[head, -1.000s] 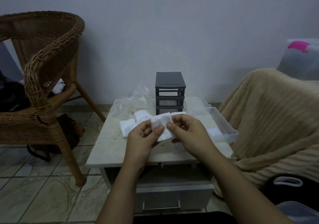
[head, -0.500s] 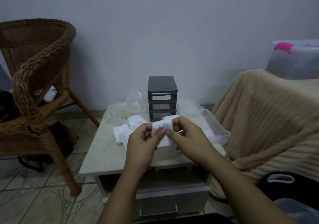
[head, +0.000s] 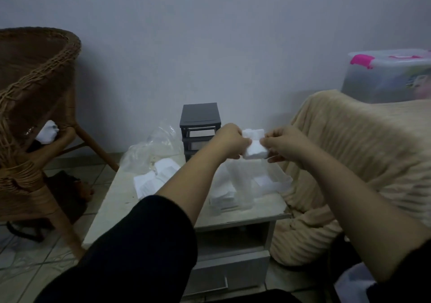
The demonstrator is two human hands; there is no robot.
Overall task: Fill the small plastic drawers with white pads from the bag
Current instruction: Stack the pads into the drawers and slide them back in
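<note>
Both hands are lifted in the middle of the frame, over the far part of the table [head: 109, 207]. Between them they hold a white pad [head: 254, 147]; whether it is one folded pad or a few together, I cannot tell. The left hand [head: 229, 143] has its fingers curled around the left edge of the pad. The right hand [head: 288, 147] pinches the right edge with thumb and fingers. So the pad lies between the two grips: its middle is free and visible, and its two ends are covered by the fingers.

Just under the hands, on the right side of the table, a clear plastic drawer [head: 247, 186] is seen, blurred, with something white in it. Behind the left hand, at the wall, stands the dark grey drawer frame [head: 200, 116], partly hidden by this hand. To the left of the frame lies the crumpled clear bag [head: 151, 148], and in front of the bag some loose pads [head: 151, 181] lie on the table.

A wicker chair [head: 35, 88] is at the left edge, a beige blanket [head: 363, 153] at the right.
</note>
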